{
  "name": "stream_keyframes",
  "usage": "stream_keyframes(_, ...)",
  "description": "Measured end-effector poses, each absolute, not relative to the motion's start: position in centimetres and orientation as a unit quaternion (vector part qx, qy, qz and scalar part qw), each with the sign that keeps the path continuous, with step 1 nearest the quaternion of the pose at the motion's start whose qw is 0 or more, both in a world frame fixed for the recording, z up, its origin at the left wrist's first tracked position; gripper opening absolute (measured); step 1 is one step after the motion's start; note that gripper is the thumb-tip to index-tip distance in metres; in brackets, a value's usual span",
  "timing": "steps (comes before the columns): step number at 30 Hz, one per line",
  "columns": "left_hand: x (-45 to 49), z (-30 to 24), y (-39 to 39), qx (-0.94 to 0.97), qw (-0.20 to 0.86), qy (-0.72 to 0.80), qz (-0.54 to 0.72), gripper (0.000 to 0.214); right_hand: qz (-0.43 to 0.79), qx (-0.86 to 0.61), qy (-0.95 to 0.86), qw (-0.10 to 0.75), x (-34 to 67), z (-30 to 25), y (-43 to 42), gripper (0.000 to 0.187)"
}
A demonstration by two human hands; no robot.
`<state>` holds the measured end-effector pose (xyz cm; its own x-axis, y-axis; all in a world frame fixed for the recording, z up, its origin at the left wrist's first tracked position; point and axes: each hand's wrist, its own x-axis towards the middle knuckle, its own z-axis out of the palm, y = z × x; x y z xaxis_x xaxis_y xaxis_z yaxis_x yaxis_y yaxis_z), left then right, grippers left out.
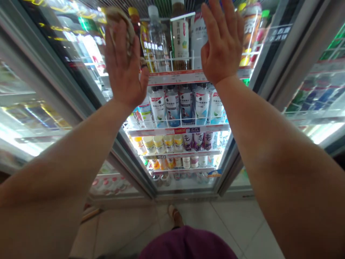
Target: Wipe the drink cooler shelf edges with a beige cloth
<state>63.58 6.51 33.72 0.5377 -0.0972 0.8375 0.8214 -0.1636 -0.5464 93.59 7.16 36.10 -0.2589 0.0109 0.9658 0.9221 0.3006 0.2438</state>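
My left hand (125, 75) is raised at the upper left against the glass door of a drinks fridge (185, 196). Under its fingers is a crumpled beige cloth (113, 13), pressed flat to the pane; part of the cloth is hidden by the hand. To the upper right, my right hand (223, 50) has its fingers stretched out, palm toward the same glass, and holds nothing. Whether its palm touches the pane I cannot tell. Between the hands, behind the glass, stand tall bottles, one with a green and white label (181, 39).
Lower shelves hold rows of white-and-blue bottles (172, 106) and small yellow drinks (159, 144). Grey door frames (299, 46) run down both sides, with further lit fridge sections beyond. Below lie pale floor tiles (129, 230), and a foot (175, 215) shows near the door.
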Motion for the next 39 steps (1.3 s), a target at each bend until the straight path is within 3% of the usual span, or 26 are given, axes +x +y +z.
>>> stream_keyframes(5, 63.9, 31.6, 5.2, -0.773, 0.495, -0.278, -0.284, 0.061, -0.457, -0.364, -0.65, 0.486, 93.4, 36.1, 6.9, 0.07)
stream_keyframes(9, 62.4, 34.5, 6.8, -0.706, 0.531, -0.27, -0.383, 0.06, -0.465, -0.358, -0.641, 0.494, 93.4, 36.0, 7.0, 0.071)
stream_keyframes(12, 63.1, 34.0, 7.0, -0.702, 0.5, -0.301, -0.409, 0.066, -0.466, -0.363, -0.637, 0.495, 93.3, 35.9, 7.1, 0.07)
stream_keyframes(18, 65.2, 32.0, 5.2, -0.844, 0.374, -0.3, -0.242, 0.064, -0.435, -0.425, -0.635, 0.477, 93.2, 36.2, 7.6, 0.075)
stream_keyframes(24, 64.8, 34.1, 6.2, -0.752, 0.424, -0.312, -0.396, 0.063, -0.419, -0.416, -0.643, 0.489, 93.2, 36.3, 7.7, 0.073)
stream_keyframes(31, 65.8, 32.0, 5.6, -0.837, 0.409, -0.28, -0.23, 0.058, -0.402, -0.422, -0.653, 0.483, 93.3, 36.3, 7.6, 0.07)
stream_keyframes(36, 64.0, 35.1, 6.9, -0.72, 0.532, -0.287, -0.342, 0.055, -0.409, -0.384, -0.657, 0.505, 93.1, 35.9, 6.6, 0.064)
stream_keyframes(39, 64.6, 33.6, 6.5, -0.724, 0.512, -0.29, -0.359, 0.061, -0.411, -0.373, -0.658, 0.509, 93.1, 35.8, 6.5, 0.064)
